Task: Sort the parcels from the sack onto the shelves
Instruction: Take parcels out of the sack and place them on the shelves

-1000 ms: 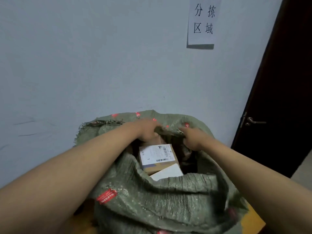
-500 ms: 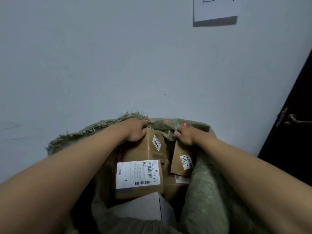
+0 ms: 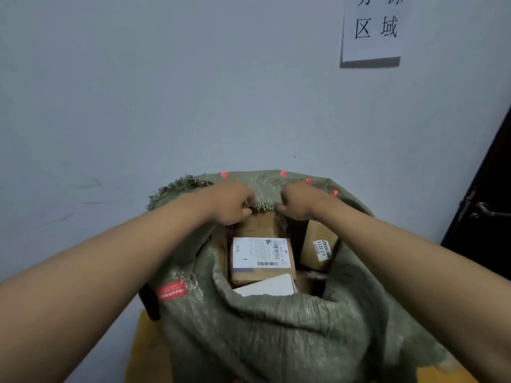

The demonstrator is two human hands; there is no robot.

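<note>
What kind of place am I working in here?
Probably a parcel sorting room. A green woven sack stands open against the wall, full of cardboard parcels with barcode labels. A paper sign with Chinese characters hangs on the wall, and a dark door is at the right.

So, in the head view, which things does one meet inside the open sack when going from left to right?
Large brown box with the big white label → white box lying lower, overlapping it toward the near side → small brown box with the narrow label.
</note>
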